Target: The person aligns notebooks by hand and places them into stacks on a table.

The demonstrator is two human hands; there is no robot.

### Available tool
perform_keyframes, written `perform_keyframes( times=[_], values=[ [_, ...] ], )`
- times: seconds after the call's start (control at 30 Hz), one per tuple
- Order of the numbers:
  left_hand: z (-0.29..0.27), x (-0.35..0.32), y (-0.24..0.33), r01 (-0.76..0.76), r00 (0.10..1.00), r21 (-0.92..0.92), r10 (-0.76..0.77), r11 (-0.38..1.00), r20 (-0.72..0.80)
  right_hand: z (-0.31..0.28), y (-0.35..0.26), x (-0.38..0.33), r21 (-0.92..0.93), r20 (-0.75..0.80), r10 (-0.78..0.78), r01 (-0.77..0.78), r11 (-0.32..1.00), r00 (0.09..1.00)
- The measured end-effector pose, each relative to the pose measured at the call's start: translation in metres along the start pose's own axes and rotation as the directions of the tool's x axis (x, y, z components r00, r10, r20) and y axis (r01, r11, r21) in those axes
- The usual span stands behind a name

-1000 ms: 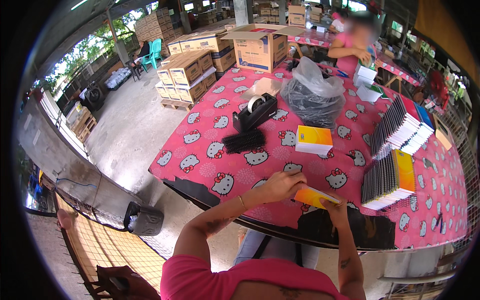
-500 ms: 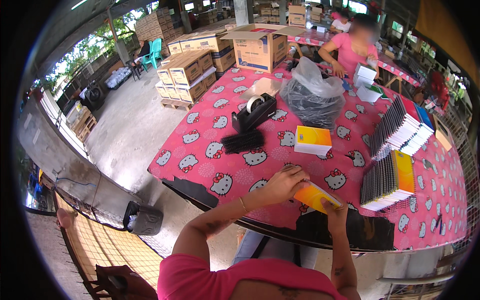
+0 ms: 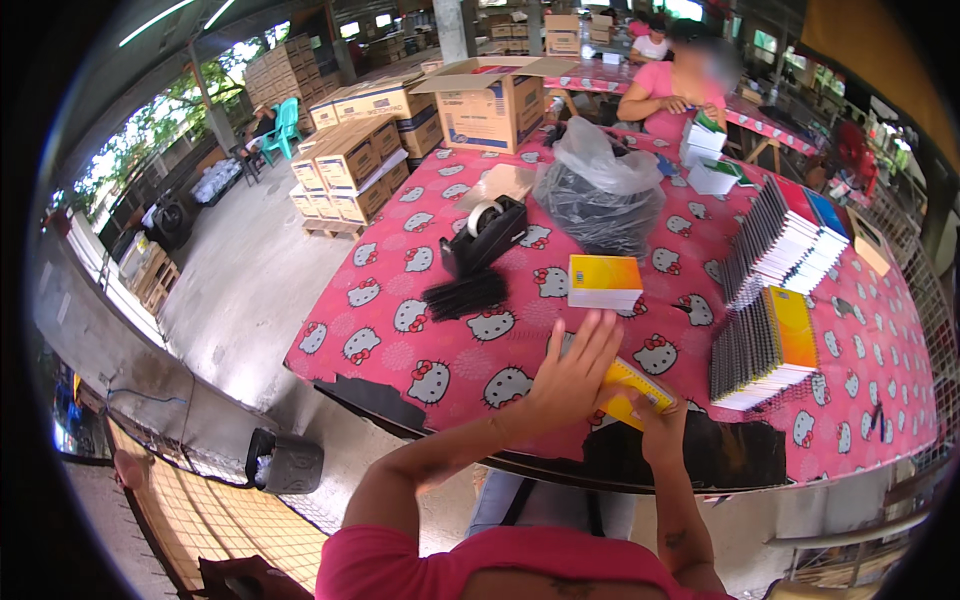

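Observation:
Close to the table's near edge, my right hand (image 3: 660, 418) grips a small yellow notebook (image 3: 632, 392) at its right end, thumb on top. A row of small holes runs along the notebook's edge. My left hand (image 3: 580, 372) lies over the notebook's left end with fingers stretched out flat; its palm hides that end. Just beyond is a stack of yellow-covered pads (image 3: 605, 280). To the left lies a bundle of black binding coils (image 3: 465, 296), beside a black tape dispenser (image 3: 485, 238). Rows of coil-bound notebooks (image 3: 765, 350) stand on the right.
A clear plastic bag (image 3: 600, 195) of black items sits mid-table on the pink patterned cover (image 3: 460, 350), torn along the near edge. Behind it is an open carton (image 3: 490, 110). Across the table a co-worker (image 3: 670, 100) handles pads. Stacked cartons (image 3: 350, 160) stand left of the table.
My left hand has gone from bent fingers at the notebook's far corner to flat, outstretched fingers over its left end. My right hand keeps its hold. The view has shifted slightly.

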State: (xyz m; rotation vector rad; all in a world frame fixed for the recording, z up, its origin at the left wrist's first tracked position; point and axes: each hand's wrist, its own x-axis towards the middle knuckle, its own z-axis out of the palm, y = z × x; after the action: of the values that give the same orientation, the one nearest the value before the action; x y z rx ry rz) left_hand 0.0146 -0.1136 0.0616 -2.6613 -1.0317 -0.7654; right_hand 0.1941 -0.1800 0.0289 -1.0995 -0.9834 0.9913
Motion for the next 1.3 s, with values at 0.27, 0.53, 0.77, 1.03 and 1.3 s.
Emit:
perform_keyframes(
  times=[0.27, 0.53, 0.77, 1.03, 1.3],
  values=[
    [0.000, 0.010, 0.005, -0.044, 0.999, -0.028, 0.043, 0.999, -0.021, 0.001, -0.002, 0.001, 0.045, 0.020, 0.044, -0.045, 0.998, 0.999],
    [0.007, -0.005, 0.020, -0.063, 0.994, -0.070, 0.069, 0.995, 0.083, -0.011, -0.006, 0.002, -0.036, 0.060, 0.120, -0.118, 0.992, 0.991],
    [0.009, 0.020, 0.016, -0.051, 0.999, -0.072, 0.050, 0.996, -0.021, -0.009, 0.012, 0.002, 0.037, 0.121, 0.050, -0.055, 0.998, 0.991],
    [0.027, 0.013, 0.021, -0.040, 0.996, -0.099, 0.048, 0.994, 0.080, -0.022, 0.048, 0.021, -0.204, 0.177, -0.007, 0.043, 0.978, 0.984],
    [0.041, -0.010, 0.029, -0.097, 0.979, -0.168, 0.124, 0.981, 0.159, -0.033, 0.062, 0.020, -0.289, 0.231, -0.033, 0.101, 0.952, 0.972]
  ],
)
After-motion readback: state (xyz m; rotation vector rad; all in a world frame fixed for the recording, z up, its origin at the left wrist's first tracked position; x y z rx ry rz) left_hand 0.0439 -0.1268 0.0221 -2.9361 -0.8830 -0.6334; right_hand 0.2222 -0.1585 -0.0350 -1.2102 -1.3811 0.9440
